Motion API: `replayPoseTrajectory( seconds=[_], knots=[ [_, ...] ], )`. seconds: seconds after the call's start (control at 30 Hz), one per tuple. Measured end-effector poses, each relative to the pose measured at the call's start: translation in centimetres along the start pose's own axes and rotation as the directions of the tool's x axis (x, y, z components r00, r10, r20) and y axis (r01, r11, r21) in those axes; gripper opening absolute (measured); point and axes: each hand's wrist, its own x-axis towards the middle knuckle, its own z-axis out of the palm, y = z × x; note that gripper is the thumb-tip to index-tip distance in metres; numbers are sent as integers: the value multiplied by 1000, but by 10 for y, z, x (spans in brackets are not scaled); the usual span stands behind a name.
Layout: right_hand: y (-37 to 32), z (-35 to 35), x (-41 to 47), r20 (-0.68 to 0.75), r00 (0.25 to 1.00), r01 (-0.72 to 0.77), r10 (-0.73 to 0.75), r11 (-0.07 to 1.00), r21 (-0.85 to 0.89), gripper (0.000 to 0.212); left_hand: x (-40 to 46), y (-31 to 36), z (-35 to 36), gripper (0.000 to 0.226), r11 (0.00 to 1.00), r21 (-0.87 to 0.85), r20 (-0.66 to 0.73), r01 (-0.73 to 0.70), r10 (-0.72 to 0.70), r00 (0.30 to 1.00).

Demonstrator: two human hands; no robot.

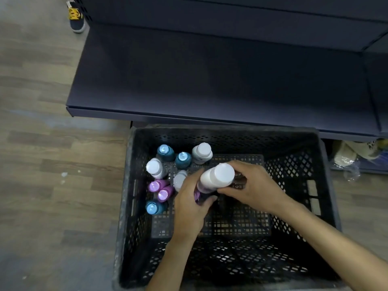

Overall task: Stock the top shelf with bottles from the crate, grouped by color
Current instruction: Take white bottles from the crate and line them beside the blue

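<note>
A black perforated crate (327, 185) stands on the floor below a dark shelf (210, 76). In its left part stand several bottles: teal ones (165, 153), white ones (201, 153) and purple ones (157, 185). My right hand (254, 187) grips a white-capped bottle (218, 177) raised above the others. My left hand (190, 200) is curled round a purple bottle (197, 195) just under it, mostly hidden by my fingers.
The dark shelf surface is bare and overhangs the crate's far edge. Someone's shoe (75, 17) is on the wood floor at the top left. Bags and clear plastic (348, 156) lie under the shelf at the right.
</note>
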Motion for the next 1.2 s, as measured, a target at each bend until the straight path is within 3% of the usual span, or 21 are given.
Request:
replayPoseTrajectory(
  seconds=[0.23, 0.37, 0.57, 0.8, 0.93, 1.2],
  knots=[
    [-8, -15, 9, 186, 983, -9, 11, 1000, -9, 52, 10, 5, -7, 44, 998, 39, 57, -48, 45, 997],
    [13, -13, 38, 308, 950, -6, 56, 987, -162, 78, 11, 0, -8, 51, 997, 74, -18, -27, 28, 999],
    [54, 33, 87, 65, 958, -250, 281, 921, -299, 69, 12, -11, -13, 51, 999, 34, -13, -17, 18, 1000],
    [62, 75, 105, -86, 921, -390, 380, 900, -194, 49, 10, -21, -23, 53, 999, 37, 1, -30, 30, 1000],
    [65, 86, 105, -150, 901, -422, 408, 904, -75, 49, 10, -22, -26, 50, 999, 29, 15, -31, 30, 999],
    [49, 72, 87, -163, 925, -359, 342, 929, -85, 40, 10, -15, -28, 44, 999, 35, 23, -13, 12, 1000]
  ],
)
